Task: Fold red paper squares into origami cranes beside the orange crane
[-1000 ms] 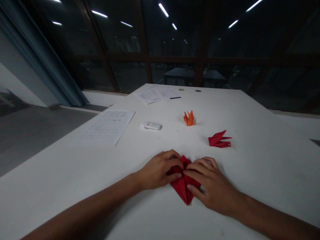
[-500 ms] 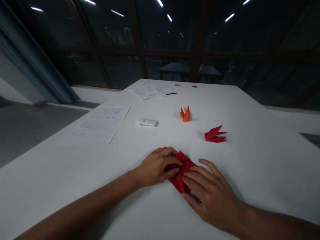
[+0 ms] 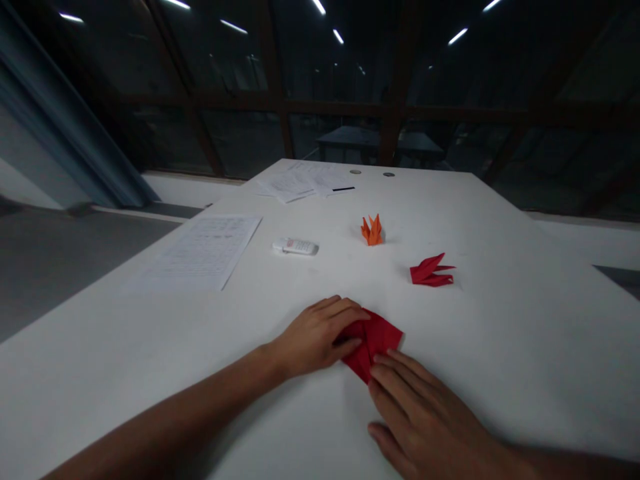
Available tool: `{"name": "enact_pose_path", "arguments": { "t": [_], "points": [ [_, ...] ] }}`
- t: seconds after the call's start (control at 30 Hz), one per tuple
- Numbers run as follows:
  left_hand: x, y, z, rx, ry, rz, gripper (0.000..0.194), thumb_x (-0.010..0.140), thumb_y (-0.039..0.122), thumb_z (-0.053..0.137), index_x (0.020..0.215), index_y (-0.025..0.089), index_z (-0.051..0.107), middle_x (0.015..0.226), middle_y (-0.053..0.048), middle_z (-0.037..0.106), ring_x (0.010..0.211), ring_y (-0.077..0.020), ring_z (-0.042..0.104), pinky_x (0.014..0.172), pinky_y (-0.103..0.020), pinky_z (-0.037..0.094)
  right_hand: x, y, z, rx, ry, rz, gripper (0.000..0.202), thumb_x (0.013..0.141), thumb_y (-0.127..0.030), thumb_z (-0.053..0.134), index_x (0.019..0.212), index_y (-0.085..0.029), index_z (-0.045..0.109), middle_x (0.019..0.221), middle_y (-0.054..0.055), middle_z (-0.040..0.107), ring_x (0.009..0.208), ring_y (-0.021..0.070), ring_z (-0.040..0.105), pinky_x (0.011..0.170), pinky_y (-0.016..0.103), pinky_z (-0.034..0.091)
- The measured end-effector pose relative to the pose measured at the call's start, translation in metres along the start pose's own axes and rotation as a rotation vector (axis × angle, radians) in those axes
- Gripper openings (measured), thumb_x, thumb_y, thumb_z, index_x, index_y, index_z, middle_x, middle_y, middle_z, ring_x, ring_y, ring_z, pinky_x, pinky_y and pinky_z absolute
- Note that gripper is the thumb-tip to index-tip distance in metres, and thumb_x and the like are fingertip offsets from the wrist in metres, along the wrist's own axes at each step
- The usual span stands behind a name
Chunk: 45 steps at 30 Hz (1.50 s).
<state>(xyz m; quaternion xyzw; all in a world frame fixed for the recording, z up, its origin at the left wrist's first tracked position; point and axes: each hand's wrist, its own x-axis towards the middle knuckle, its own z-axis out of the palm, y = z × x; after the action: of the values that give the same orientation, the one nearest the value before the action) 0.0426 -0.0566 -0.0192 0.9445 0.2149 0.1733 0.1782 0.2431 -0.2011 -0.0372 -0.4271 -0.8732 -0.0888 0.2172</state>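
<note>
A folded sheet of red origami paper lies on the white table in front of me. My left hand grips its left side, fingers over the upper edge and thumb lower down; part of the paper is hidden beneath. With fingers stretched out, my right hand rests its fingertips on the paper's lower right part, thumb held apart near the table. Beyond the hands, a red folded paper crane lies to the right. An orange folded paper crane stands farther back.
A white correction tape-like item lies left of the orange crane. Printed sheets are on the left, with more papers and a dark pen-like strip at the back. Two round discs sit near the table's far edge.
My right hand has slid down toward me across the paper, its fingers now flatter, uncovering the paper's right corner. My left hand stays nearly in place.
</note>
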Motion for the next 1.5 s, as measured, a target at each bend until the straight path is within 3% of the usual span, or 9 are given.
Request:
{"name": "enact_pose_path", "arguments": {
  "t": [0.13, 0.37, 0.43, 0.5, 0.63, 0.83, 1.07, 1.2, 1.5],
  "points": [
    [-0.001, 0.002, 0.0, 0.024, 0.025, 0.05, 0.042, 0.094, 0.017, 0.056, 0.136, 0.019, 0.049, 0.117, -0.008, 0.067, 0.105, -0.0214, 0.058, 0.095, -0.034, 0.05, -0.001, 0.003, 0.007, 0.009, 0.031, -0.026, 0.032, 0.09, -0.034, 0.063, 0.11, -0.011, 0.074, 0.115, 0.014, 0.076, 0.11, 0.0289, 0.069, 0.107, 0.037, 0.051],
    [0.002, 0.002, 0.0, 0.046, -0.059, 0.17, 0.026, 0.097, 0.015, 0.049, 0.117, 0.021, 0.065, 0.12, -0.006, 0.069, 0.108, -0.0224, 0.057, 0.099, -0.038, 0.044, 0.014, 0.017, -0.011, 0.259, 0.003, 0.069, 0.016, 0.09, -0.03, 0.063, 0.098, -0.022, 0.074, 0.104, 0.005, 0.078, 0.096, 0.0225, 0.071, 0.098, 0.038, 0.056],
    [0.002, 0.002, 0.0, 0.056, -0.079, 0.169, 0.024, 0.096, 0.016, 0.051, 0.113, 0.021, 0.067, 0.12, -0.006, 0.069, 0.108, -0.0231, 0.057, 0.098, -0.039, 0.044, 0.022, 0.028, -0.018, 0.305, -0.048, 0.229, 0.024, 0.093, -0.024, 0.06, 0.114, -0.023, 0.071, 0.118, 0.005, 0.075, 0.107, 0.022, 0.069, 0.099, 0.039, 0.055],
    [0.002, 0.003, -0.001, 0.061, -0.09, 0.156, 0.023, 0.096, 0.017, 0.052, 0.111, 0.021, 0.068, 0.118, -0.007, 0.07, 0.107, -0.0232, 0.057, 0.097, -0.039, 0.043, 0.028, 0.04, -0.018, 0.254, -0.048, 0.211, 0.041, 0.094, -0.027, 0.06, 0.134, -0.019, 0.062, 0.134, 0.01, 0.068, 0.124, 0.0265, 0.061, 0.11, 0.048, 0.047],
    [0.001, 0.001, -0.007, 0.028, -0.076, 0.077, 0.021, 0.096, 0.023, 0.057, 0.113, 0.024, 0.069, 0.118, -0.004, 0.07, 0.108, -0.0221, 0.057, 0.096, -0.037, 0.043, 0.028, 0.053, -0.007, 0.189, -0.159, 0.15, 0.042, 0.096, -0.031, 0.061, 0.136, -0.019, 0.062, 0.14, 0.009, 0.064, 0.131, 0.0275, 0.057, 0.117, 0.053, 0.038],
    [-0.002, -0.011, -0.019, 0.01, -0.057, -0.006, 0.01, 0.093, 0.03, 0.064, 0.095, 0.023, 0.07, 0.101, -0.003, 0.07, 0.099, -0.0208, 0.057, 0.093, -0.036, 0.042, 0.028, 0.058, 0.002, 0.239, -0.111, 0.17, 0.029, 0.097, -0.032, 0.062, 0.124, -0.024, 0.069, 0.127, 0.005, 0.072, 0.122, 0.0249, 0.063, 0.115, 0.053, 0.036],
    [0.003, -0.006, -0.006, 0.053, 0.006, -0.11, 0.014, 0.094, 0.034, 0.065, 0.099, 0.022, 0.068, 0.099, -0.004, 0.067, 0.099, -0.022, 0.056, 0.088, -0.035, 0.042, 0.042, 0.064, 0.007, 0.368, -0.085, 0.392, 0.002, 0.09, -0.024, 0.071, 0.092, -0.024, 0.07, 0.104, 0.0, 0.073, 0.103, 0.02, 0.063, 0.092, 0.041, 0.045],
    [0.004, -0.004, -0.002, 0.073, -0.012, -0.097, 0.019, 0.095, 0.032, 0.063, 0.113, 0.025, 0.067, 0.107, -0.005, 0.067, 0.103, -0.0222, 0.055, 0.09, -0.036, 0.041, 0.043, 0.067, 0.005, 0.312, -0.089, 0.47, 0.027, 0.083, -0.028, 0.078, 0.108, -0.026, 0.068, 0.108, 0.002, 0.069, 0.106, 0.0229, 0.059, 0.094, 0.043, 0.042],
    [0.006, 0.002, -0.005, -0.037, -0.062, -0.032, 0.022, 0.095, 0.04, 0.063, 0.11, 0.024, 0.068, 0.102, -0.005, 0.068, 0.1, -0.0221, 0.057, 0.088, -0.035, 0.04, 0.046, 0.066, 0.005, 0.474, -0.116, 0.512, 0.009, 0.085, -0.02, 0.073, 0.085, -0.023, 0.065, 0.097, 0.0, 0.067, 0.098, 0.0211, 0.059, 0.091, 0.041, 0.04]
  ]
}}
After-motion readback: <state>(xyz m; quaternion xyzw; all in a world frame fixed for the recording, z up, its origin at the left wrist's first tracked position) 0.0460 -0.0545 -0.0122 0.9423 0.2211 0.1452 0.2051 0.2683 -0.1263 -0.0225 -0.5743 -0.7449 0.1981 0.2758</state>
